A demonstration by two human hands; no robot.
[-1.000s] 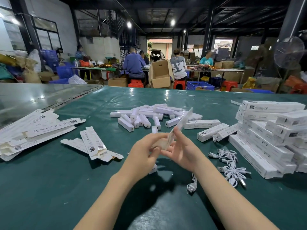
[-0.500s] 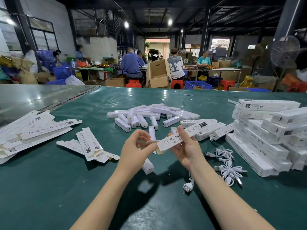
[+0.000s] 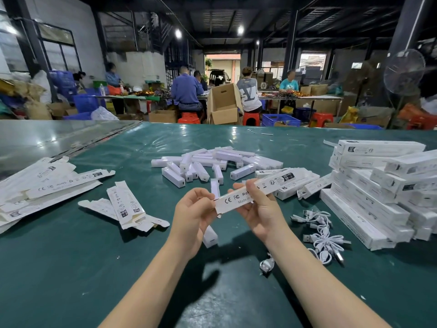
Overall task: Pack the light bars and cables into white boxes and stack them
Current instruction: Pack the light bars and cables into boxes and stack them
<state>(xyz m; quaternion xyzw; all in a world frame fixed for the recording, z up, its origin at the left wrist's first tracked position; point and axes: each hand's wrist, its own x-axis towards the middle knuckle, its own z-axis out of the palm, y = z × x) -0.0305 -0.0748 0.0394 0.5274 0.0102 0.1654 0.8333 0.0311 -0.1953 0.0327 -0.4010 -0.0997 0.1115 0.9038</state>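
Observation:
Above the green table, both hands hold one long white box [image 3: 276,183] printed with CE and FC marks. My right hand [image 3: 259,211] grips its middle from below, thumb over the top. My left hand [image 3: 195,213] pinches its near end. A single white light bar [image 3: 210,236] lies on the table just under my left hand. A heap of white light bars [image 3: 212,162] sits beyond the hands. Coiled white USB cables [image 3: 321,235] lie to the right, with one more cable [image 3: 267,265] near my right forearm.
Flat unfolded boxes lie at the left [image 3: 45,183] and centre-left [image 3: 125,207]. A tall stack of packed white boxes [image 3: 383,192] fills the right side. Loose boxes [image 3: 312,185] lie between heap and stack. People work at tables far behind.
The box, seen edge-on and tilted up a second ago, has been turned flat with its printed face toward me. My left hand has moved to its near end.

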